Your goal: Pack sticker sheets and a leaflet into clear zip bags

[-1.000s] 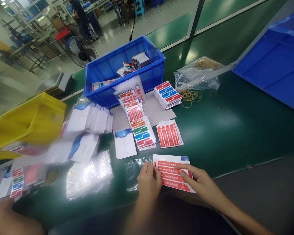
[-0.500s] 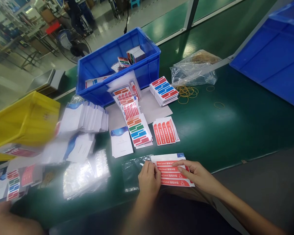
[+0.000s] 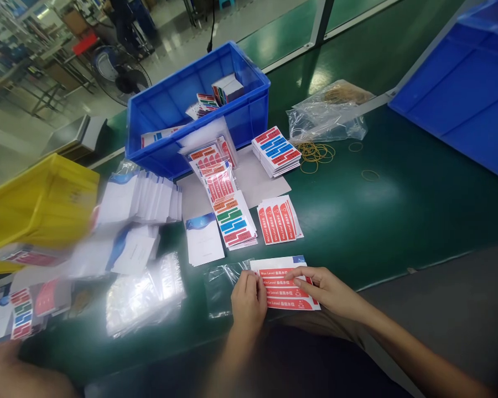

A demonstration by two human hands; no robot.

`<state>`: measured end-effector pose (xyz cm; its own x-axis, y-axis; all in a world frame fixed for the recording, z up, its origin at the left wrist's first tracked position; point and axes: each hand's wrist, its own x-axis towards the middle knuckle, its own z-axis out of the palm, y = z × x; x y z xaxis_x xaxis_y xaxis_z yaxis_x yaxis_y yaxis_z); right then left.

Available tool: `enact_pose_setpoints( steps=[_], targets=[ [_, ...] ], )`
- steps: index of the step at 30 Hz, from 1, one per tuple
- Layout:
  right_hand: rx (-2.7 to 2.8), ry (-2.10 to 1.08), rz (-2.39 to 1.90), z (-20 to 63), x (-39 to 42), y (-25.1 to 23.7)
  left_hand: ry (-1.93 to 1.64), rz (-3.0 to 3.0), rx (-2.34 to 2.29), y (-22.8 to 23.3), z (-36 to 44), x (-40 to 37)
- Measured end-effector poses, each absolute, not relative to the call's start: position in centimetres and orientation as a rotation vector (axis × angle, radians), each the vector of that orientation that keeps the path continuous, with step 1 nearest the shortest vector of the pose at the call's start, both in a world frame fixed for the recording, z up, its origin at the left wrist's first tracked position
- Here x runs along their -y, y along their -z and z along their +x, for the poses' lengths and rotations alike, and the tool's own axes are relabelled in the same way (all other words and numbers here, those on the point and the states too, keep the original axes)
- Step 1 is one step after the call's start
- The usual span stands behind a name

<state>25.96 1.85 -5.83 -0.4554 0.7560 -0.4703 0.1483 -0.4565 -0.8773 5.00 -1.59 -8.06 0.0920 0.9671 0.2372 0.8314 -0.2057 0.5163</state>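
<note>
Workshop floor stretches away past the far edge on my feed, with a fan (image 3: pixel 126 80) and a seated person (image 3: pixel 122 22), both soft in focus. Across the foreground runs the green counter (image 3: pixel 382 221). On it I see a blue bin (image 3: pixel 253 121) part-filled with printed cards, a yellow bin (image 3: pixel 62 188) at left, and a larger blue crate (image 3: pixel 460 94) at right. Nearer lie glossy sleeves (image 3: pixel 145 293), a colour pile (image 3: pixel 234 218), booklets (image 3: pixel 205 240) and a red pile (image 3: pixel 278 218). Another person's hand (image 3: pixel 20 370) blurs at the lower left.

At the near edge, the left hand (image 3: pixel 249 301) has its fingertips drawn together on the edge of a clear bag (image 3: pixel 219 287); whether they also pinch paper I cannot tell. Between both hands sits the red sheet (image 3: pixel 280 290), a blue corner showing behind it, and the right hand (image 3: pixel 327 287) grips its right end. I judge it light, smooth and bendable, easily creased, so I would hold it by the short ends, fingers flat. The bag looks slippery and limp. Smallest are loose rubber bands (image 3: pixel 315 152).
</note>
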Motion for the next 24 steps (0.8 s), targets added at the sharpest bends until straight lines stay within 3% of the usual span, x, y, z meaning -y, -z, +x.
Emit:
enact_pose_setpoints(
  steps=[8, 14, 24],
  targets=[
    [1.168, -2.113, -1.217, 25.7, -2.7, 5.4, -0.829, 2.112, -1.79, 7.8, 4.5, 1.5],
    [1.385, -1.958, -1.278, 25.6, -2.9, 5.4, -0.825, 2.144, -1.785, 8.0, 4.4, 1.3],
    [1.354, -2.021, -1.246, 25.2, -2.5, 6.4, -0.845, 2.195, -1.783, 7.8, 4.3, 1.5]
  ],
)
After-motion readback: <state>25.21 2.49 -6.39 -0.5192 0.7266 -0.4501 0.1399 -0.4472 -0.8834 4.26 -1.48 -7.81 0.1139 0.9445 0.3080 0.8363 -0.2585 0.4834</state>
